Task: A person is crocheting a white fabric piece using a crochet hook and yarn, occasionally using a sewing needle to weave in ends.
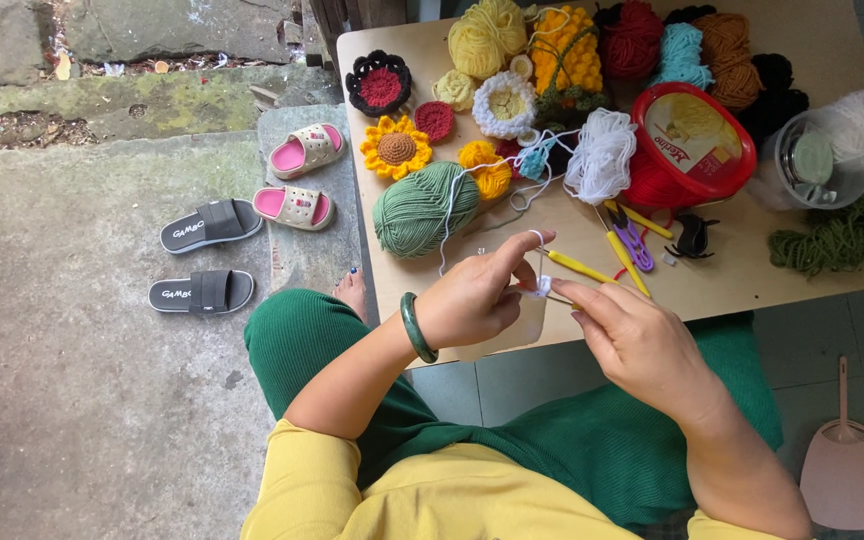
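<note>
My left hand [477, 295] pinches a small white crochet piece [543, 287], with white yarn [482, 175] looped over its raised index finger. My right hand [632, 335] grips a yellow-handled crochet hook [577, 266] whose tip meets that piece. The yarn strand runs up across the wooden table [742, 275] to a loose white yarn bundle [602, 155]. A green bangle [415, 327] circles my left wrist.
A green yarn ball [422, 208], crocheted flowers [395, 147], several coloured yarn balls [632, 40], a red tub [690, 145], purple snips [634, 243], a black clip [694, 237] and a clear jar [814, 160] crowd the table. Sandals [202, 225] lie on concrete; a pink fan [852, 470] lies lower right.
</note>
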